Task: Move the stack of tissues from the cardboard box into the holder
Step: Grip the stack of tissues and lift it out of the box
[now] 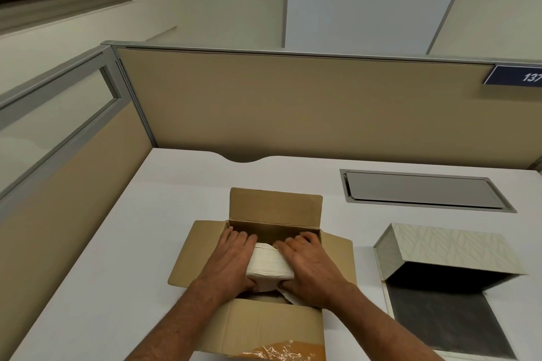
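Both hands clasp the stack of tissues (269,265) from either side: the left hand (231,261) on its left face, the right hand (308,265) on its right, fingers curled over the far edge. The stack is white, soft, slightly bowed between the palms, sitting in the open cardboard box (264,322). Well right of the grip stands the pale leaf-patterned holder (445,249), open toward the person, on the white desk (117,243).

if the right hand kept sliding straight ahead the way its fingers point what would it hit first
Probably the far inner wall of the cardboard box; the right hand, gripping the tissue stack, points its fingers there. Depth is unclear.
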Motion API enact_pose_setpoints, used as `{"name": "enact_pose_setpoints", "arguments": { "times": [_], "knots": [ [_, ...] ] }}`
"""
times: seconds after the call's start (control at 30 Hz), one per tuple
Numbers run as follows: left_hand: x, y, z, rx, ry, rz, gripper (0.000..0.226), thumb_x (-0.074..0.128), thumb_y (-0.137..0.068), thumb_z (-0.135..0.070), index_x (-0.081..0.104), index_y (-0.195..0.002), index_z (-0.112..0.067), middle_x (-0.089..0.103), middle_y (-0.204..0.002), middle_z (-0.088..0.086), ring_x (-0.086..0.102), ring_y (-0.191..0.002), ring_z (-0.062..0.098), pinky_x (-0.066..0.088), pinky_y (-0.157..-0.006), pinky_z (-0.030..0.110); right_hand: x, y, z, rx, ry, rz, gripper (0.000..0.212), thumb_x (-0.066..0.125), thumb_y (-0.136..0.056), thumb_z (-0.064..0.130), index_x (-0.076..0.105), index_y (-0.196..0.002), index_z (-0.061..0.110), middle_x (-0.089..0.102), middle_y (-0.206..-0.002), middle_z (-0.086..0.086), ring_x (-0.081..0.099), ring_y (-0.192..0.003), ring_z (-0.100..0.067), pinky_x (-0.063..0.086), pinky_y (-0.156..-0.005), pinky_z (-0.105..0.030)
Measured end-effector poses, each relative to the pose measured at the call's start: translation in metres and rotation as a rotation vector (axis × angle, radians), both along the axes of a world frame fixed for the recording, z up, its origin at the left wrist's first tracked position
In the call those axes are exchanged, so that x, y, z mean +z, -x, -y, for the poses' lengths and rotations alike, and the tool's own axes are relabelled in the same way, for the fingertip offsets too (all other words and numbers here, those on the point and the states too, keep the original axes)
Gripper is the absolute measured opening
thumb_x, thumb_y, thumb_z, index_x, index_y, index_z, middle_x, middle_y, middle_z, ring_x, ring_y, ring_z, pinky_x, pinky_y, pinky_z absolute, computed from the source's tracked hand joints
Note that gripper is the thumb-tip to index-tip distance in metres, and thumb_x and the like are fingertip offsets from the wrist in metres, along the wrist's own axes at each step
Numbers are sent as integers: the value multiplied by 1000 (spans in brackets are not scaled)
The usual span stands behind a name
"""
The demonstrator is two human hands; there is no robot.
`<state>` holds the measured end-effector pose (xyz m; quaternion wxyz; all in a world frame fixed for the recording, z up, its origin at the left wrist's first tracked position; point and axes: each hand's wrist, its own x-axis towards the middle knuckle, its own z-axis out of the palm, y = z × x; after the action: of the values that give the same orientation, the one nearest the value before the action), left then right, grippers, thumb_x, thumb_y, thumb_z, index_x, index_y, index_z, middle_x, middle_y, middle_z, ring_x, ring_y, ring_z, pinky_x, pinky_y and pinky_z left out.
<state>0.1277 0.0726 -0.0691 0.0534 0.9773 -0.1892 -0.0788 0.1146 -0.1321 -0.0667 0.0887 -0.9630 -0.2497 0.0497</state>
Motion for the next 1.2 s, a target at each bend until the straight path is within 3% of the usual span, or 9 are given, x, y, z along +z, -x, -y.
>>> {"name": "enact_pose_setpoints", "arguments": {
  "times": [0.23, 0.37, 0.47, 0.6, 0.7, 0.8, 1.03, 1.1, 1.2],
  "knots": [
    [-2, -1, 0, -1, -60, 28, 74, 75, -74, -40, 36, -136, -23, 47, -140, 4, 39, -133, 22, 12, -125, 39, -3, 6, 2, -107, 94, 25, 76, 61, -83, 60, 35, -142, 20, 44, -144, -8, 36, -133, -25, 18, -120, -40],
    [0, 0, -3, -14, 11, 16, 73, 72, -76, -44, 35, -136, -25, 51, -137, 0, 42, -130, 18, 11, -126, 37, 0, 7, 4, -133, 76, 13, 74, 63, -81, 61, 37, -138, 20, 46, -141, -6, 38, -131, -23, 21, -119, -37],
    [3, 3, -8, -10, 139, 33, 68, 73, -75, -40, 37, -132, -28, 51, -131, -4, 42, -127, 14, 10, -124, 32, 4, 7, 8, -123, 29, -14, 74, 62, -83, 60, 35, -139, 20, 49, -140, -5, 41, -131, -21, 15, -122, -35],
    [3, 8, -17, 19, 316, 56, 65, 71, -73, -40, 38, -128, -34, 49, -129, -11, 36, -128, 12, 20, -116, 26, 12, 7, 17, -145, -187, -103, 74, 68, -79, 55, 35, -138, 25, 44, -142, 1, 34, -132, -17, 27, -116, -29],
    [7, 9, -24, 57, 424, 39, 67, 69, -69, -44, 36, -127, -41, 47, -130, -16, 35, -122, 6, 39, -107, 28, 18, 7, 23, -173, -356, -172, 69, 72, -77, 48, 32, -132, 35, 41, -139, 7, 35, -122, -8, 36, -96, -14],
    [13, 9, -29, 113, 515, 20, 70, 73, -67, -44, 35, -127, -48, 45, -129, -22, 37, -119, 4, 46, -98, 28, 22, 5, 25, -240, -514, -212, 69, 75, -75, 43, 31, -128, 42, 45, -130, 13, 44, -116, -6, 44, -81, -10],
    [31, 5, -35, 220, 707, -47, 78, 81, -68, -39, 35, -129, -53, 48, -128, -22, 49, -112, 3, 47, -73, 9, 31, 5, 29, -359, -775, -242, 77, 81, -73, 37, 34, -133, 43, 45, -131, 16, 46, -116, -2, 44, -79, -1],
    [38, 2, -35, 256, 747, -52, 79, 83, -70, -38, 35, -131, -52, 46, -126, -21, 49, -107, -2, 46, -67, 4, 34, 5, 29, -389, -845, -261, 78, 82, -74, 37, 35, -134, 43, 46, -132, 16, 47, -117, -4, 48, -80, -6],
    [47, -2, -36, 313, 864, -64, 81, 84, -72, -34, 37, -136, -47, 48, -131, -13, 52, -111, 9, 53, -85, 19, 40, 3, 30, -434, -981, -296, 79, 85, -74, 33, 37, -137, 41, 48, -134, 15, 50, -119, -7, 52, -89, -18]
  ]
}}
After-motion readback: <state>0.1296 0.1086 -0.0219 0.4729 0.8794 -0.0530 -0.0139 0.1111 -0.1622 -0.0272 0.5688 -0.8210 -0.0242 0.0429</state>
